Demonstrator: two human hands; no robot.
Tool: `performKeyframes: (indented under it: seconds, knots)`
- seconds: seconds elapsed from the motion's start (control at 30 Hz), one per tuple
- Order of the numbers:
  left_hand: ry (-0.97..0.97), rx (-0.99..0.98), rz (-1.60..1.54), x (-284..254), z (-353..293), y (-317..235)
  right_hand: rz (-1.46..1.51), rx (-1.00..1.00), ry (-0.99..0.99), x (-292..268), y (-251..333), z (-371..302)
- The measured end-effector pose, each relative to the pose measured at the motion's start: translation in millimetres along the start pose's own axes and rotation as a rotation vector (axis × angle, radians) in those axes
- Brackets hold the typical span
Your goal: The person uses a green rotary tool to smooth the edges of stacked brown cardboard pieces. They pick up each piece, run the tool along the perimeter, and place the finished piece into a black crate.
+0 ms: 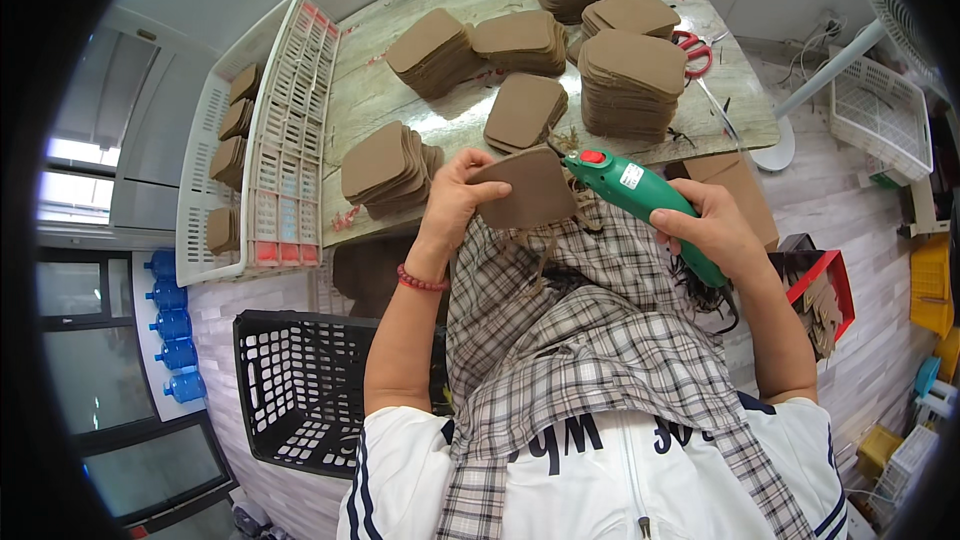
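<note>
From the wearer, the right hand [715, 230] wraps closed around a green power tool [645, 195] at one o'clock, the left hand [466, 192] at eleven pinches a brown pad [532, 190] toward twelve by its left side, presumably freeing its right edge for the nozzle, with stacked pads [630, 85] beyond at twelve.

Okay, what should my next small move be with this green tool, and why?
Probably ease the green power tool along the brown piece's edge: your right hand grips the tool with its tip close to that edge, and your left hand holds the piece's left side. Whether the tip touches is unclear.
</note>
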State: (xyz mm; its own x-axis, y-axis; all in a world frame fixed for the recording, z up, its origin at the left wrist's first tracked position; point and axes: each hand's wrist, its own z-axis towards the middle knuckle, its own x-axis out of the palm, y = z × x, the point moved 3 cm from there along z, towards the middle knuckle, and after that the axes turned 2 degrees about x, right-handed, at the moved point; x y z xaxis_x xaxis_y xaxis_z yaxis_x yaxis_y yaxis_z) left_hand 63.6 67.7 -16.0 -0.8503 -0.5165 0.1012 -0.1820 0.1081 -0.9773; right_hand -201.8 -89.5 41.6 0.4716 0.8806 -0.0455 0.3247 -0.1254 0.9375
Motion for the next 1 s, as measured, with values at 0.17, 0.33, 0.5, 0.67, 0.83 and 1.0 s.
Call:
performKeyframes:
  seconds: [0.17, 0.33, 0.5, 0.67, 0.83, 1.0]
  knots:
    - [-0.098, 0.042, -0.252, -10.6, -2.8, 0.6, 0.004, 0.018, 0.031, 1.1, -2.3, -0.1]
    - [-0.052, -0.014, -0.274, -14.1, -2.6, -2.7, -0.006, 0.027, 0.088, 2.4, -4.2, 2.1]
    - [-0.03, -0.02, -0.199, -9.3, -4.0, -3.5, -0.03, 0.041, 0.104, 4.4, -4.6, 2.5]
    - [0.035, -0.088, -0.16, 1.8, -5.2, -4.3, -0.048, 0.034, 0.098, 9.1, -4.2, 4.0]
    - [0.086, -0.13, -0.119, 11.1, -6.9, -4.3, -0.038, 0.025, 0.12, 13.6, -5.2, 6.2]
    - [0.172, -0.191, -0.044, 15.7, -8.9, -7.8, -0.04, 0.011, 0.133, 18.2, -4.3, 11.4]
